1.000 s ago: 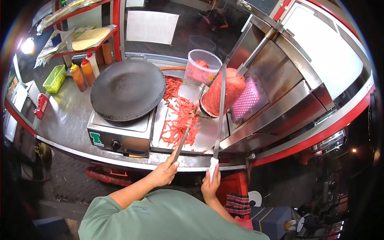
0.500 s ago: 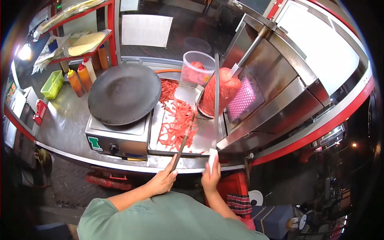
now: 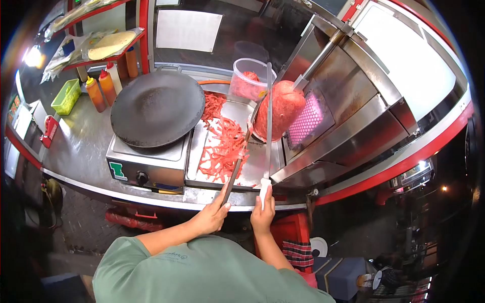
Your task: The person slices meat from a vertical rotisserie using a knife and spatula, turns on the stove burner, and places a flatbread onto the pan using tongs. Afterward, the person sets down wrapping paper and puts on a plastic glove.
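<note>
My right hand is closed round the white handle of a long knife, its narrow blade upright in front of the meat cone on its tilted spit. My left hand grips a long-handled scoop, whose dark handle reaches up to a curved metal edge at the cone's lower left side. How far that edge touches the meat, I cannot tell. Beneath and left of the handle, thin red meat strips lie spread in a metal tray.
Left of the tray, a dark round griddle tops a steel burner. The grill rises at the right, its burner glowing pink. Behind the tray stands a clear tub; sauce bottles and a green basket stand farther left.
The knife has shifted slightly left, its blade now passing in front of the cone's left part. My left hand and the scoop handle have moved slightly right. The view has shifted a little.
</note>
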